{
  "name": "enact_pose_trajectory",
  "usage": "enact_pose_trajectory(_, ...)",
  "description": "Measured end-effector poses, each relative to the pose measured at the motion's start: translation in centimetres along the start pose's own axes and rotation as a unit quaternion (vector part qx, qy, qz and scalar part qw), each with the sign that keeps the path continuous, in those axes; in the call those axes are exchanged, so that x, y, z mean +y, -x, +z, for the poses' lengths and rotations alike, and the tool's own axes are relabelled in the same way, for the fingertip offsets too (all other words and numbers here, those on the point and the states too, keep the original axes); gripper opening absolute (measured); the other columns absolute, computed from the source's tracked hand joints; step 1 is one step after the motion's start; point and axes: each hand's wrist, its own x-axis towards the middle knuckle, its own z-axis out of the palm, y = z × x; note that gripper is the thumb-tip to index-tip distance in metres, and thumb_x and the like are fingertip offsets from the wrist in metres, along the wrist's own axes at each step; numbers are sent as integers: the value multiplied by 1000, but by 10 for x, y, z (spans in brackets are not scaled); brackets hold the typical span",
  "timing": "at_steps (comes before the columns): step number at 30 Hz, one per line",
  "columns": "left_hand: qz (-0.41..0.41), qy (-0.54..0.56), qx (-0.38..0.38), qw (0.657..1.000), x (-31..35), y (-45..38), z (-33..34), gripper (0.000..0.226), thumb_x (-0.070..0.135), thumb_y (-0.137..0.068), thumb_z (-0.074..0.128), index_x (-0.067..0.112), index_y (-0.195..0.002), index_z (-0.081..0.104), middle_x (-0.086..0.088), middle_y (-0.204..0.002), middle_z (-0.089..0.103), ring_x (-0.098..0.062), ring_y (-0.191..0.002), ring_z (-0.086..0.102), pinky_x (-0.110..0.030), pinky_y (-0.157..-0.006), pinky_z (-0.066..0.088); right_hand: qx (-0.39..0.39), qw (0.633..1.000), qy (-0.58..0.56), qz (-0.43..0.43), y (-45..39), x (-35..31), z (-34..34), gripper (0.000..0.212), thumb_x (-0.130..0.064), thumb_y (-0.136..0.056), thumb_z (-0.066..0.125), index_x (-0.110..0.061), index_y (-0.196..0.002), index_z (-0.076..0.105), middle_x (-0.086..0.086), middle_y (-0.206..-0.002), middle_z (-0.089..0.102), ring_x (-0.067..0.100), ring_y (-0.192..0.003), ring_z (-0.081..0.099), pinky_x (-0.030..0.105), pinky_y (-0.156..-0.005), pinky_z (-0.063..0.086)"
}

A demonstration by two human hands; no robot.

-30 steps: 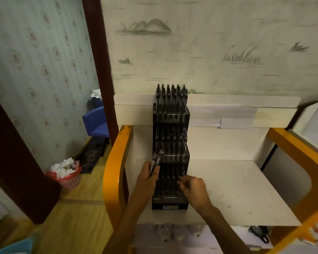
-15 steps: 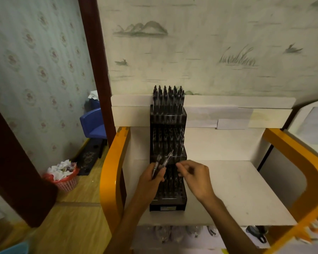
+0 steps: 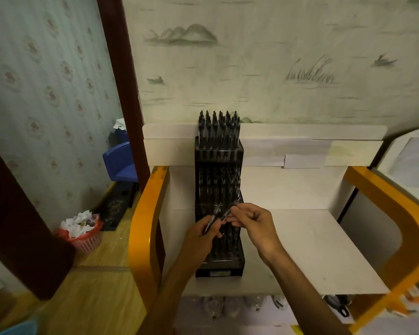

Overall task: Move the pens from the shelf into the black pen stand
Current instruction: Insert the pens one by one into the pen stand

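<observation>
A tall black stepped pen stand stands on the white shelf, with several dark pens upright in its top tier and more in the lower tiers. My left hand grips two dark pens in front of the stand's middle step. My right hand pinches the upper part of one of these pens between thumb and fingertips. Both hands hover over the lowest tier.
Orange curved side rails frame the shelf. A lower shelf holds clear bags and dark items. On the floor at left stand a red bin of crumpled paper and a blue chair.
My right hand rose from the lowest tier to the pens in my left hand and took hold of one. My left hand lifted slightly with the pens.
</observation>
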Motion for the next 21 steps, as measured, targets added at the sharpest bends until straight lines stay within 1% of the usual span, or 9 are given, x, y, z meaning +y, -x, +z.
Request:
enact_pose_trajectory(3,-34,30,20,999,-4,-1,-4,19,33,-102,48,19,-103,60,0,-83,63,-4,-59,52,-15,-52,41,46,999,-25,12,-5,3,-7,17,-16,-94,64,-3,-103,70,10,-89,76,24,-86,73,28,-77,59)
enact_pose_trajectory(5,-42,39,47,997,-7,-1,-9,14,29,-103,46,18,-105,55,-5,-85,62,-3,-59,51,-17,-53,41,63,998,-8,4,-8,4,-13,17,-17,-93,65,-4,-102,70,10,-86,75,23,-83,73,29,-77,60)
enact_pose_trajectory(7,-43,53,61,996,-9,-1,-15,8,23,-104,44,17,-107,48,-9,-84,59,-5,-55,48,-18,-50,38,72,997,20,-6,-9,5,-18,13,-16,-92,66,-6,-99,70,9,-82,75,21,-80,73,28,-75,59)
enact_pose_trajectory(9,-44,73,71,994,-9,-2,-19,1,18,-105,43,18,-105,44,-10,-84,56,-4,-52,44,-17,-46,35,78,993,82,-19,-8,11,-23,6,-18,-92,67,-13,-93,70,6,-77,72,17,-76,72,21,-73,57)
enact_pose_trajectory(10,-40,74,75,994,-9,-3,-21,1,17,-104,43,18,-104,43,-11,-84,55,-4,-52,44,-16,-45,35,77,988,128,-27,-7,15,-24,3,-20,-92,67,-17,-91,69,6,-75,71,16,-75,71,20,-73,56)
enact_pose_trajectory(12,-23,59,78,995,-7,-3,-23,2,17,-104,43,19,-103,43,-11,-83,55,-3,-52,45,-17,-45,37,68,973,219,-38,-8,28,-28,5,-24,-92,67,-24,-88,66,1,-74,68,15,-76,69,23,-74,56)
enact_pose_trajectory(14,5,43,81,996,-4,-1,-25,1,19,-104,44,19,-103,45,-9,-81,55,-2,-53,47,-19,-47,40,55,955,286,-50,-8,38,-29,6,-28,-93,65,-26,-87,64,-5,-74,68,9,-74,66,21,-71,53)
enact_pose_trajectory(18,41,23,98,994,-1,2,-26,8,23,-104,44,20,-106,51,7,-71,54,-2,-52,47,-18,-48,39,40,936,343,-67,-5,47,-28,9,-28,-94,64,-29,-86,61,-12,-70,64,0,-68,60,6,-61,40)
enact_pose_trajectory(21,52,7,109,993,0,4,-27,11,26,-104,44,23,-108,54,12,-63,54,-1,-50,45,-17,-47,36,24,926,372,-66,-2,52,-28,11,-27,-95,63,-31,-86,58,-14,-72,64,-1,-67,60,6,-61,40)
